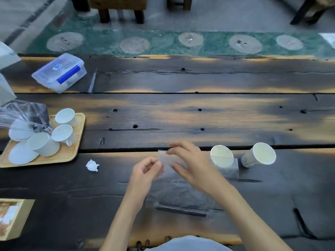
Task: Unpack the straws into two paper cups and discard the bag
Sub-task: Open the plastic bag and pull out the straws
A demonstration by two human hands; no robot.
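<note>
both hands (pixel 147 169) (pixel 188 163) pinch the bag (pixel 179 192) mouth at the table's near edge — pulling it open; straws (pixel 181 209) inside, cups (pixel 222 156) beside.

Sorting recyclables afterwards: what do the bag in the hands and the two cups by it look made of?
Bag: thin clear plastic film, apparently; see-through, crinkled, faintly glossy. Two cups: likely paper, matte white inside with rolled rims; any lining can't be told.

Dark plank table (pixel 181 113); green rug (pixel 163 44); stool (pixel 117 8).
</note>
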